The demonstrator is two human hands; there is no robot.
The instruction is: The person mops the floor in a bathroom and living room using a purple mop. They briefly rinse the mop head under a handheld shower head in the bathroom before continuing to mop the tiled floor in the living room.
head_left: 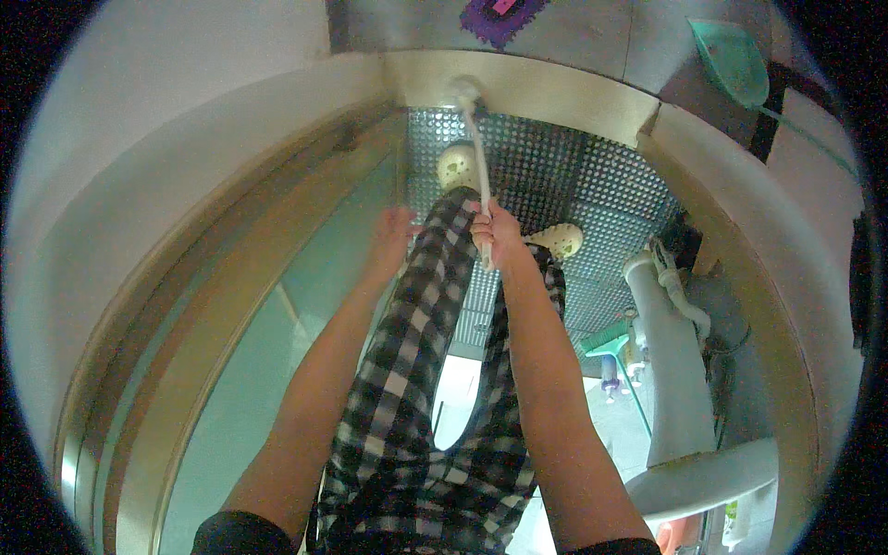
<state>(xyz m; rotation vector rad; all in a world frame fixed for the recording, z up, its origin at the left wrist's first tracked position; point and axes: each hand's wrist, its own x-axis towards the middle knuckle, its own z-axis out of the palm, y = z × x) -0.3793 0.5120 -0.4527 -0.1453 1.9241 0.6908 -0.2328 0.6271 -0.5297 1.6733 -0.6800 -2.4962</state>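
Note:
My right hand (495,232) is closed around the white handle of a long-handled brush (479,156). The blurred brush head lies at the pale door sill (541,83), at the edge of the studded floor mat. To the left, my left hand (394,232) is blurred, held beside my left knee near the frosted glass door panel (277,361), with its fingers apart and nothing seen in it. Checkered trousers and pale clogs (459,168) show below the hands.
A white pedestal basin (673,361) with pipes stands at right. Behind it are a green broom or squeegee (614,347) and bottles. Beyond the sill lie a purple shaggy mat (501,21) and a green dustpan (735,66). Door frames rise on both sides.

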